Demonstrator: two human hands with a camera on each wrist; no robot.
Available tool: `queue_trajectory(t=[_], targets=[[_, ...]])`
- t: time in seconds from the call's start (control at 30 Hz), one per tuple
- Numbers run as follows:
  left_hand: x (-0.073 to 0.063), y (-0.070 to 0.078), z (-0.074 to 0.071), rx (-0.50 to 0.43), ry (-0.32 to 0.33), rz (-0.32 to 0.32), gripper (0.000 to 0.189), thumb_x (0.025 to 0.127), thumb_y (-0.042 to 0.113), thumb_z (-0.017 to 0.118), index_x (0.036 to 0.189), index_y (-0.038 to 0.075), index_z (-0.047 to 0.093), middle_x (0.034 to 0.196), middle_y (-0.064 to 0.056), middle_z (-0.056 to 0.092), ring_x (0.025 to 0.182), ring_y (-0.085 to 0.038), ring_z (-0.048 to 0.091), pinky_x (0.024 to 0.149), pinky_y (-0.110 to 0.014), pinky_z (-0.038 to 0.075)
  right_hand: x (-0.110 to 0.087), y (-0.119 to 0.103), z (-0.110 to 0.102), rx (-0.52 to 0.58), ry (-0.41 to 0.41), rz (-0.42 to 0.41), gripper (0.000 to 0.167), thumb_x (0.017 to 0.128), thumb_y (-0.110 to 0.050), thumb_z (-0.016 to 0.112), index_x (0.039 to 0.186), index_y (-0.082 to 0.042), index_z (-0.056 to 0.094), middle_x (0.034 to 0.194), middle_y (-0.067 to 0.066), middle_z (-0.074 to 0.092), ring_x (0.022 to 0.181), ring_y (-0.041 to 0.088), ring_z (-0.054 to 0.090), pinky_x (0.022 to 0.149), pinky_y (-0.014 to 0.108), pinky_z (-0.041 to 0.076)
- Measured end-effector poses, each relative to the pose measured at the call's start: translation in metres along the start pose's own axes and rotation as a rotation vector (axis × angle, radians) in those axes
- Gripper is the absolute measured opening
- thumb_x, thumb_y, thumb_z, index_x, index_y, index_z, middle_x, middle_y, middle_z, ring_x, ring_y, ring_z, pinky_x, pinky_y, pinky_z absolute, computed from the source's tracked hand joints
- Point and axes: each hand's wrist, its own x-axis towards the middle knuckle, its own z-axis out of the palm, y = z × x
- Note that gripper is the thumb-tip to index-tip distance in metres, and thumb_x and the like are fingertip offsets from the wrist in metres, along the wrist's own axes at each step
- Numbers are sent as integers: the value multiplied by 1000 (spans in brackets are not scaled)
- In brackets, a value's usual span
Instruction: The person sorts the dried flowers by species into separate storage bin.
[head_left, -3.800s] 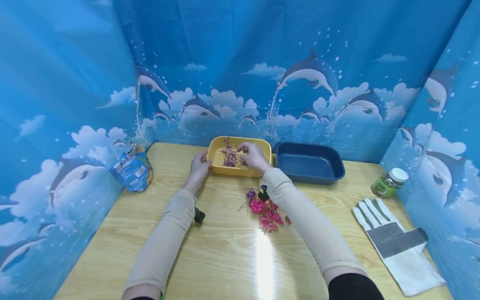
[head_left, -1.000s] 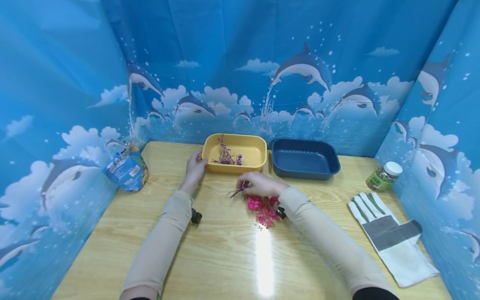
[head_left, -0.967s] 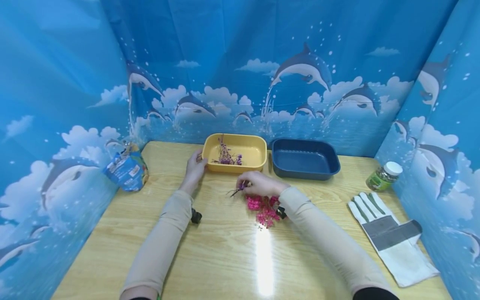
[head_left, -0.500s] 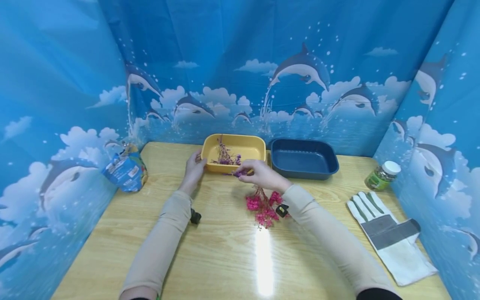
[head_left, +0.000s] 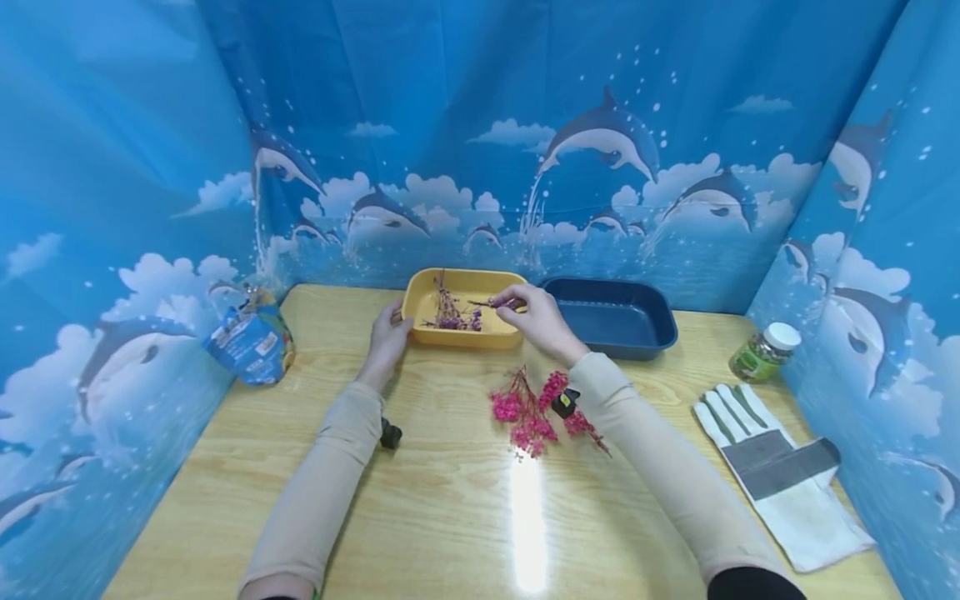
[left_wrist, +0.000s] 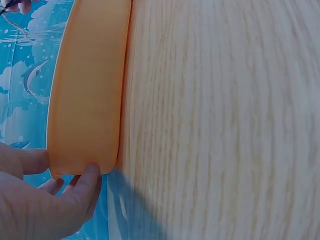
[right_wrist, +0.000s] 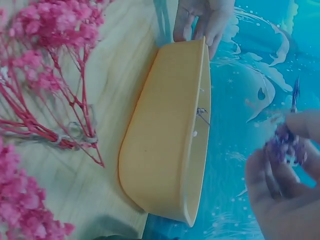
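My right hand (head_left: 542, 321) pinches a small sprig of purple dried flowers (right_wrist: 286, 146) between thumb and fingertips, held over the right part of a yellow plastic container (head_left: 465, 340). More purple sprigs (head_left: 450, 315) lie inside it, towards its left half. At the container's left end, my left hand (head_left: 388, 337) holds the corner, its thumb (left_wrist: 35, 161) and fingers around the end wall. Below my right wrist, pink dried flowers (head_left: 531, 429) lie on the table, their red stems tied with thin string in the right wrist view. My right sleeve and wrist camera cover part of them.
A dark blue container (head_left: 615, 321) stands right of the yellow one. Along the right side are a lidded jar (head_left: 765, 353) and a white-and-grey work glove (head_left: 787, 479). A blue bag (head_left: 255, 342) stands at the left. A dolphin-print curtain (head_left: 465, 142) closes off the back and sides.
My right hand has picked the purple sprig up from beside the pink flowers and carried it up and over the yellow container. My left hand has stayed at the container's left end.
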Motion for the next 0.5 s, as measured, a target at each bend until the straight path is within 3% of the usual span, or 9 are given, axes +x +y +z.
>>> queue_trajectory(t=[0.2, 0.5], targets=[[2, 3, -1, 1, -1, 6, 60, 110, 11, 48, 166, 8, 28, 165, -20, 40, 151, -33, 45, 126, -40, 45, 13, -1, -6, -69, 110, 17, 15, 104, -17, 66, 115, -12, 75, 123, 11, 65, 114, 30, 64, 96, 49, 58], [2, -2, -1, -17, 0, 23, 58, 108, 6, 48, 164, 5, 32, 163, -21, 43, 148, -34, 46, 124, -41, 46, 27, 3, -8, -98, 158, 35, 16, 103, -9, 65, 116, -6, 74, 118, 14, 69, 106, 30, 65, 90, 46, 58]])
